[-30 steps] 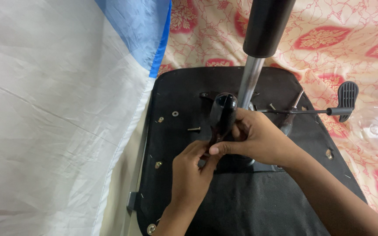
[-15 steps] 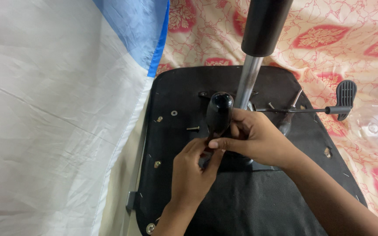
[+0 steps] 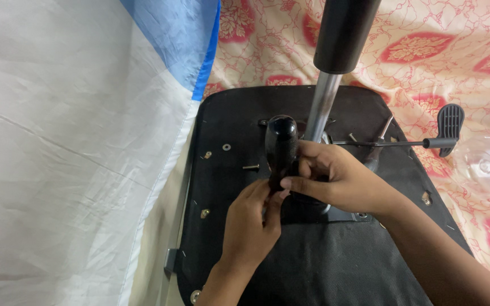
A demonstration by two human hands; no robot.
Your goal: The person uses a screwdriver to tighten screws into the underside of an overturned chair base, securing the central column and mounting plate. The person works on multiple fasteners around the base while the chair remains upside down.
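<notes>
At centre frame, the right hand (image 3: 341,181) wraps its fingers around a black screwdriver handle (image 3: 281,148); the left hand (image 3: 250,218) pinches its lower end. Both work over one black seat base (image 3: 228,249). One loose screw (image 3: 250,167) lies left of the handle. One lever (image 3: 404,143) points right.

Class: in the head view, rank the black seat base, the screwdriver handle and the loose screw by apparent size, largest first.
1. Seat base
2. Screwdriver handle, gripped by the right hand; it stands nearer the camera, so it looks enlarged
3. Loose screw
</notes>
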